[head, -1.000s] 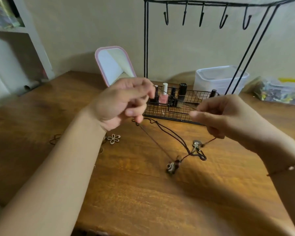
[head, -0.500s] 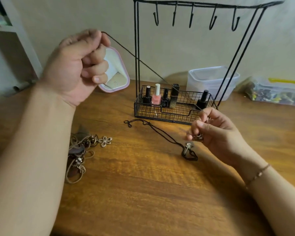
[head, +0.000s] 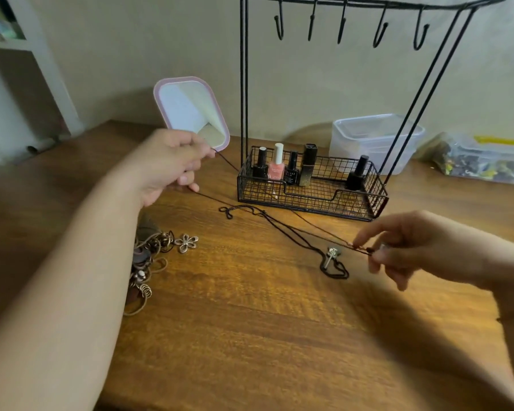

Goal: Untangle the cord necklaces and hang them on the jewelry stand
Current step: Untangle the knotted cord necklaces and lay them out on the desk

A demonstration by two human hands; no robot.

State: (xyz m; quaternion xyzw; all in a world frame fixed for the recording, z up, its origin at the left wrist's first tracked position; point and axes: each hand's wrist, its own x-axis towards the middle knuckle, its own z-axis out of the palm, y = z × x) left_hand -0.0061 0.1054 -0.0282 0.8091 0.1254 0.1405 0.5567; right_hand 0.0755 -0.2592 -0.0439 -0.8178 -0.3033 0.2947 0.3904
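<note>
A dark cord necklace (head: 282, 225) stretches taut between my hands above the wooden table. My left hand (head: 172, 164) grips one end of it near the pink mirror. My right hand (head: 407, 247) pinches the other end by its beads. A second dark necklace (head: 301, 241) with a silver pendant (head: 331, 255) lies on the table under the taut cord. The black jewelry stand (head: 244, 84) rises behind, its several hooks (head: 341, 22) bare. A tangled heap of brown cord necklaces (head: 149, 262) with a flower charm (head: 187, 242) lies left of my left forearm.
The stand's wire basket (head: 377, 200) holds nail polish bottles (head: 277, 167). A pink-framed mirror (head: 190, 112) leans behind my left hand. A clear plastic box (head: 374, 137) and a bag of small items (head: 481, 161) sit at the back right. A white shelf unit (head: 42, 69) stands far left.
My left hand came down from high up to table height near the mirror, still holding the cord. My right hand shifted right and now pinches the cord's beaded end, with the pendant necklace left on the table.
</note>
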